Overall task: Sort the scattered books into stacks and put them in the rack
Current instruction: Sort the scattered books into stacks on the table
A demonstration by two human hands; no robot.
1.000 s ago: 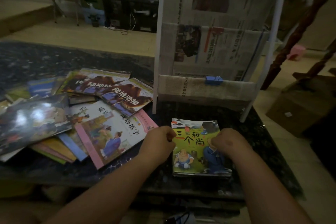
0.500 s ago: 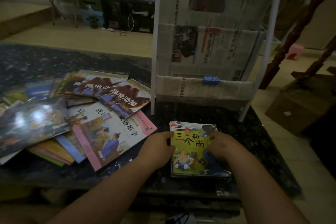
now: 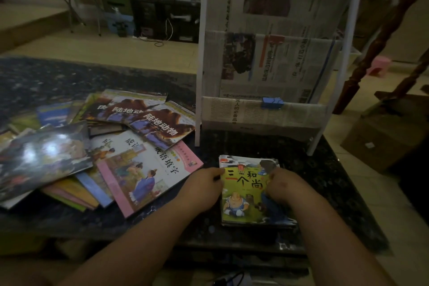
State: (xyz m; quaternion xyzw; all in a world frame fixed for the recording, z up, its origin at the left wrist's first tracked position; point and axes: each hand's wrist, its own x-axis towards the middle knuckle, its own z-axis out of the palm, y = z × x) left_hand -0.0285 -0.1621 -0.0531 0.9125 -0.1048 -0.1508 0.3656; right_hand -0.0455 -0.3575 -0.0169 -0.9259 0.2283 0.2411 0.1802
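Shows a small stack of books [image 3: 246, 195] lying flat on the dark worktop [image 3: 329, 181], lower centre-right of frame, just below the newspaper-lined rack [image 3: 267, 58]. Left hand [image 3: 204, 187]: grip clamped on the stack's left edge, thumb on top. Right hand [image 3: 286, 184]: knuckles up on the cover's right side; grip cannot be told. Scattered books [image 3: 97, 146] overlapping at centre left.

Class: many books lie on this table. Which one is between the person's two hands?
The green cartoon book, topping the small neat stack before the rack. The left hand and right hand touch it; the others lie scattered at left.
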